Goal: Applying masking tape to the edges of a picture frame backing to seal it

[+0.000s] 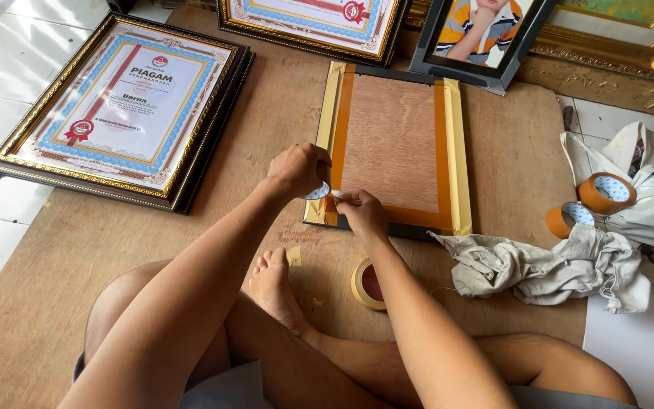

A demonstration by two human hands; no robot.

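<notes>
My left hand point(297, 170) is closed round a small roll of white double-sided tape point(318, 191), thumb and fingers curled over its rim, so that the roll hangs just under my knuckles. My right hand point(362, 213), immediately to the right of the left and almost touching it, pinches the free end of that tape between thumb and forefinger, pressing it toward the near left corner of the face-down picture frame with a brown plywood backing point(391, 144). The frame lies directly beyond both sets of fingertips, its back edged with orange-brown tape and gold moulding. Nearer to me than my right wrist, a roll of tan masking tape point(369, 284) rests flat on the brown wooden board point(77, 250) that serves as work surface. Well to the right of my right hand lie a crumpled grey cloth point(546, 265) and two orange-cored tape rolls point(592, 201). Far to the left of my left hand sits a black-and-gold framed certificate point(123, 113). Risks, as I judge them: the short strip may fold onto itself or stick to my fingertips if tension slackens; pulling at an angle may lay it crooked across the corner; my bare foot point(275, 284), just below my hands, could nudge the frame.
</notes>
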